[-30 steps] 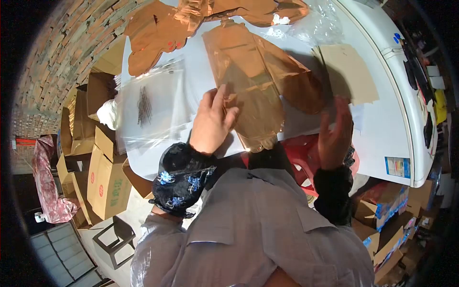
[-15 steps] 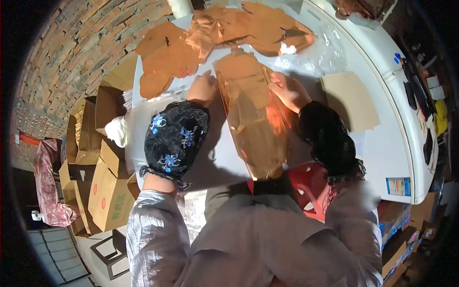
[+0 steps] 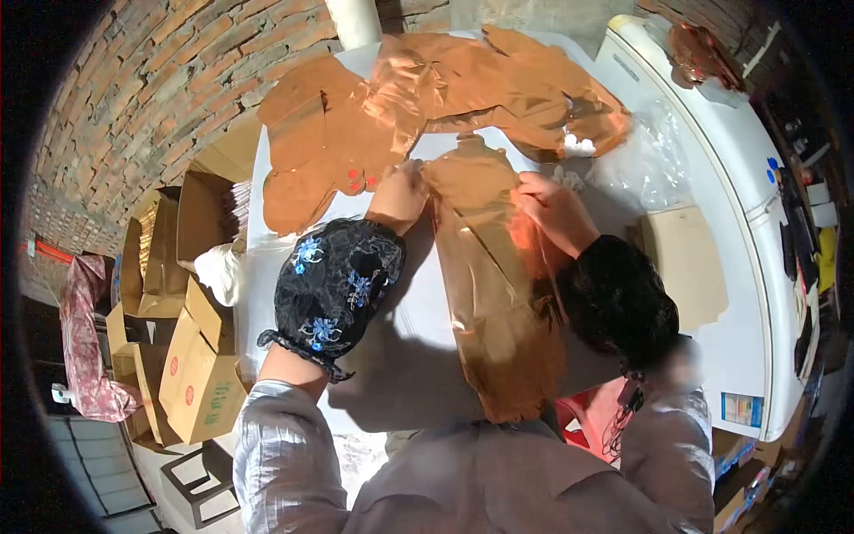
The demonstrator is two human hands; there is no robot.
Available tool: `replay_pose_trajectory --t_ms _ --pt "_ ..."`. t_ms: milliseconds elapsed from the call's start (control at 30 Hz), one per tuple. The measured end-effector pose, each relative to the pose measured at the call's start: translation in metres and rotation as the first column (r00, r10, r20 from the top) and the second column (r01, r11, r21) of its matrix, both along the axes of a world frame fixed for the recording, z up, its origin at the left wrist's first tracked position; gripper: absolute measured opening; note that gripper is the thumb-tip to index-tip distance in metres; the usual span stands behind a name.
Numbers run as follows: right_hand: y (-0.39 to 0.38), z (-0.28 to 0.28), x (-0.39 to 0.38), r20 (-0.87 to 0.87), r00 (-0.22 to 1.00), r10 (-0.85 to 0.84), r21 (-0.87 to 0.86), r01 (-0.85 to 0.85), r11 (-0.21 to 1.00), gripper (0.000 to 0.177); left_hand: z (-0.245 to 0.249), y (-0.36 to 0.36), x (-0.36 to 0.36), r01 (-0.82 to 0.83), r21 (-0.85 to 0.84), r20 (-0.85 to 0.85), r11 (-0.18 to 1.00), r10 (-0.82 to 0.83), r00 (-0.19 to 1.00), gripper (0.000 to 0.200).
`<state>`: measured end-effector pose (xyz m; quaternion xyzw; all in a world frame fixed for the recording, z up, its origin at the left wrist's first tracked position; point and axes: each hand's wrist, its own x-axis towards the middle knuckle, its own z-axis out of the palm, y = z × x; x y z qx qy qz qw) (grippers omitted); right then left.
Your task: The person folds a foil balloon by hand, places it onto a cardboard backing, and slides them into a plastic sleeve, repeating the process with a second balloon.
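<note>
A clear plastic bag (image 3: 511, 365) with copper-coloured foil pieces (image 3: 480, 182) in it lies lengthwise in front of me, its near end by the table's front edge. My left hand (image 3: 402, 191) is closed at the upper left edge of the bag. On the opposite edge, my right hand (image 3: 550, 214) pinches the bag with thumb and fingers. The foil sticks out past the far end, between both hands. Behind it, large wavy-edged copper foil sheets (image 3: 307, 147) spread across the far side of the table. Black lace sleeve covers hide both forearms.
The white table (image 3: 391, 374) borders a white fridge-like appliance (image 3: 703, 133) at right. Crumpled clear plastic (image 3: 654, 165) and a cardboard piece (image 3: 685, 267) lie on the right. Open cardboard boxes (image 3: 200, 369) stand at left by the brick wall (image 3: 160, 98). A red stool (image 3: 600, 414) is below.
My view has tilted up, so the table, foil and bag appear lower in the picture. Both hands remain on the bag's two edges, and its near end now looks flatter.
</note>
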<state>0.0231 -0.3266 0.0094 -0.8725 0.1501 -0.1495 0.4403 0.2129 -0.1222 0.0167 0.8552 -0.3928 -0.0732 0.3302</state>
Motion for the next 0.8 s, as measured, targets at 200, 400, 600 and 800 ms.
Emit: replay_pose_trajectory --t_ms 200,400,600,800 --pt "0.007 0.018 0.007 -0.068 0.996 0.063 -0.115 -0.07 0.991 0.025 -0.004 0.0 -0.002 0.006 -0.072 -0.044 0.997 -0.009 0.999 0.038" --pt "0.01 0.007 0.005 0.044 0.997 0.065 -0.043 -0.063 0.997 0.03 -0.009 -0.001 0.0 0.004 -0.056 0.035 0.998 -0.002 0.999 0.036" --pt "0.057 0.037 -0.055 -0.086 0.978 0.19 -0.171 -0.202 0.964 0.025 0.018 0.042 -0.057 0.041 -0.085 0.055 0.996 -0.037 0.998 0.044" --pt "0.075 0.032 -0.063 -0.16 0.969 0.19 -0.031 -0.197 0.98 0.026 0.031 0.081 -0.131 0.176 -0.067 -0.481 0.982 -0.187 0.857 0.059"
